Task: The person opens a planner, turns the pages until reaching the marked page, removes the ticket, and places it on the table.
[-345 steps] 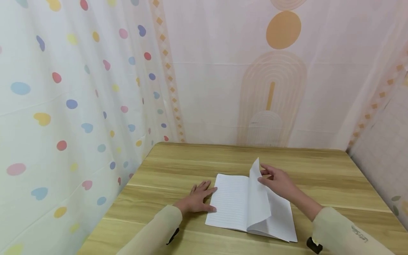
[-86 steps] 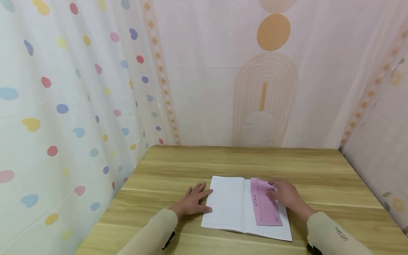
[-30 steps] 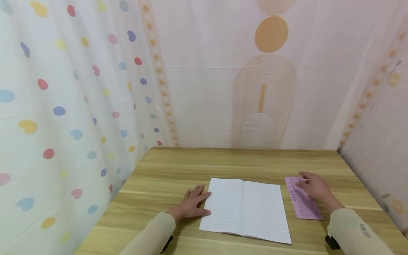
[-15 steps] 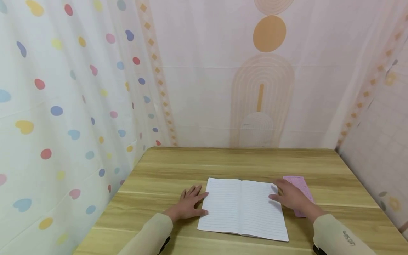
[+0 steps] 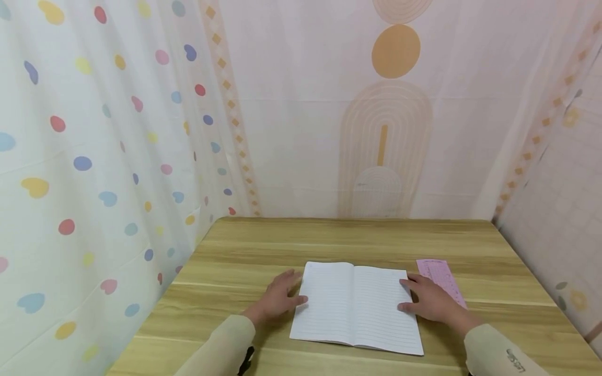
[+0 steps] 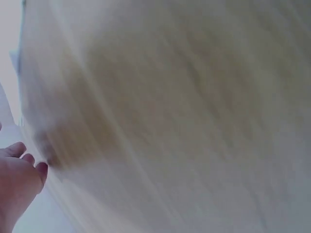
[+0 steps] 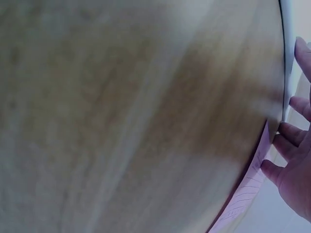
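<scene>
An open lined notebook (image 5: pixel 352 308) lies flat on the table, both blank pages facing up. My left hand (image 5: pixel 278 296) is at its left edge, thumb on the page margin and the other fingers close beside the edge. At the right edge, my right hand (image 5: pixel 430 297) touches the page with thumb and forefinger tips. A pink printed slip (image 5: pixel 439 274) lies to the right of the notebook, partly covered by the right hand and wrist. The right wrist view shows the slip (image 7: pixel 248 187) under loosely spread fingers. In the left wrist view, only part of the left hand (image 6: pixel 19 174) shows.
The wood-grain table (image 5: pixel 263 240) reaches back to a pale patterned curtain (image 5: pixel 301 130). A dotted curtain (image 5: pixel 117 156) hangs along the left side, and another pale curtain (image 5: pixel 569 209) borders the right.
Earlier a notebook leaf was turned, and a pink slip appeared on the right page. The right hand moved it onto the table, let go and came back left. The left fingers have shifted slightly.
</scene>
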The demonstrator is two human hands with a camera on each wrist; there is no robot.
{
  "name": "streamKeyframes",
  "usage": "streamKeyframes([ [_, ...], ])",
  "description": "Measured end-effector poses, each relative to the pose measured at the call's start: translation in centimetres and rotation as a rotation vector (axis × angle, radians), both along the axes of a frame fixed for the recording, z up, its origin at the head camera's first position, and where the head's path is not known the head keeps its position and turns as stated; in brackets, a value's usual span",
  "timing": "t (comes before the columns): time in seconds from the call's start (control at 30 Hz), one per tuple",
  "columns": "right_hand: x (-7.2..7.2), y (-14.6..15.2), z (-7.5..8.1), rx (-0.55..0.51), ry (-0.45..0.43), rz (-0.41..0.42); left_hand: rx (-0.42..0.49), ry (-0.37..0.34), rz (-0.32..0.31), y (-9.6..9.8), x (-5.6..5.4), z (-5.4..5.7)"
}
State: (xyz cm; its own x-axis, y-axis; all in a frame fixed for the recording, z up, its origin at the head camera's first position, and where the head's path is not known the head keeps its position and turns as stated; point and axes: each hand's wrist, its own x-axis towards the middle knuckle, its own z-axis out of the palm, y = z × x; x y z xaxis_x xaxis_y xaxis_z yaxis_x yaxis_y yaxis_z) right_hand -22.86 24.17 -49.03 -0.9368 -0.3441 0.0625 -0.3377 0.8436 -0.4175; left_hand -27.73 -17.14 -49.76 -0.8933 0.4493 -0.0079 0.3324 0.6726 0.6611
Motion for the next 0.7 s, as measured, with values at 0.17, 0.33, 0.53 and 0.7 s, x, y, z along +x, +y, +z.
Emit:
streamKeyframes([
  [0.17,0.1,0.0,-0.2,-0.011,-0.011,-0.014,0.160,-0.079,0.056,0.5,-0.3,0.0],
  [0.33,0.0,0.1,-0.4,-0.015,-0.022,-0.015,0.197,-0.158,0.076,0.8,-0.3,0.2],
  [0.53,-0.1,0.3,-0.2,-0.008,-0.033,0.005,0.198,-0.157,0.089,1.0,-0.1,0.4],
  [0.7,0.0,0.5,-0.1,-0.028,-0.037,0.015,0.207,-0.169,0.096,1.1,-0.2,0.6],
])
